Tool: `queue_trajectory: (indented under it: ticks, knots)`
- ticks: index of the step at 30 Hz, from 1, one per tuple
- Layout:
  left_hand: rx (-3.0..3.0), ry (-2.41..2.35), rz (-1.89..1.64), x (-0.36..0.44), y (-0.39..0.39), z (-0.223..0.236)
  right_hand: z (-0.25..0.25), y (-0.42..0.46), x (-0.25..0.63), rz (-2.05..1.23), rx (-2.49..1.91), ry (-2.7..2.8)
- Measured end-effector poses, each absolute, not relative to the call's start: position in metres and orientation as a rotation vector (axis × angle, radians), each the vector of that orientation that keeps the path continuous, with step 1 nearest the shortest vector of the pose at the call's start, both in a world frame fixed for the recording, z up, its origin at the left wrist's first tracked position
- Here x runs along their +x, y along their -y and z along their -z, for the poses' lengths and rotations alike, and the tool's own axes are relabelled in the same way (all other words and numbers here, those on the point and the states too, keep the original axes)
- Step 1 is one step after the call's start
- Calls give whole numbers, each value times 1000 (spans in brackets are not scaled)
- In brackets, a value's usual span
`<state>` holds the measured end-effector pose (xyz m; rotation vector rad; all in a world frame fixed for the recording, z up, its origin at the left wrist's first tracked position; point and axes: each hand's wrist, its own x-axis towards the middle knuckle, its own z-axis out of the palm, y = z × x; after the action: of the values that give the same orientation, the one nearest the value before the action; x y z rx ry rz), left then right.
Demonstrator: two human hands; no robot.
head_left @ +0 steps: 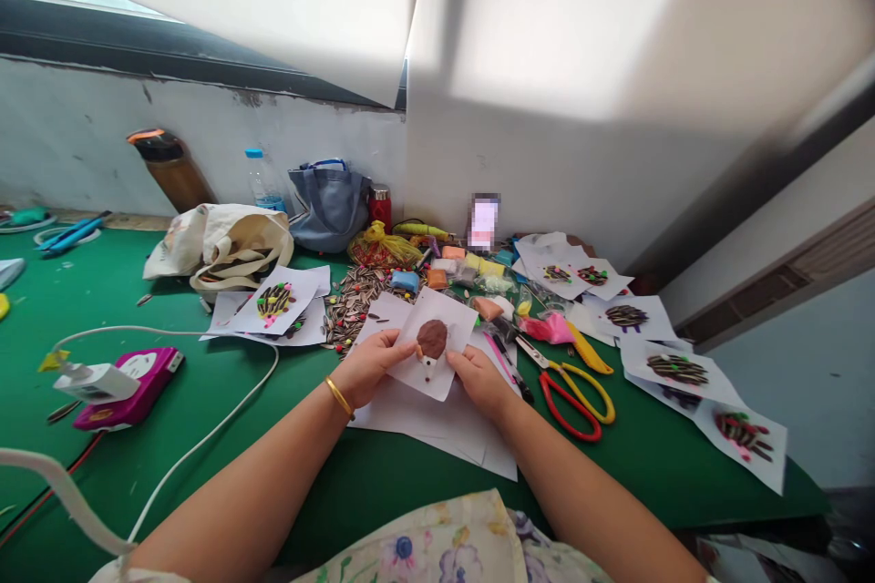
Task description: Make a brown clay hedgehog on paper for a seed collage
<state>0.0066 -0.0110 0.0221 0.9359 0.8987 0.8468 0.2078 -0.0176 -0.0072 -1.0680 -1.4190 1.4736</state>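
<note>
In left hand (pixel 369 371) and right hand (pixel 479 380), in pinched grip, white card (pixel 459 322), long axis forward, slightly rightward.

We can read no word or brand with certainty. On the pale surface (pixel 540 168) at the far side, above the phone (pixel 484 223), we see a faint mark (pixel 485 162) that looks like a 3 with a stroke beside it, too weak for us to be sure. The phone's screen is blurred out, and the print on the blue label (pixel 272 203) of the clear bottle (pixel 255 171), far and to the left, is too small for us to make out
</note>
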Motion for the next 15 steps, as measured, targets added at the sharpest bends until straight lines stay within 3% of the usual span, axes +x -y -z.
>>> queue_trajectory:
  ticks: [15]
  knots:
    - [1030,-928,-900,13,15,-19,11,16,208,-1480,-1077,1419]
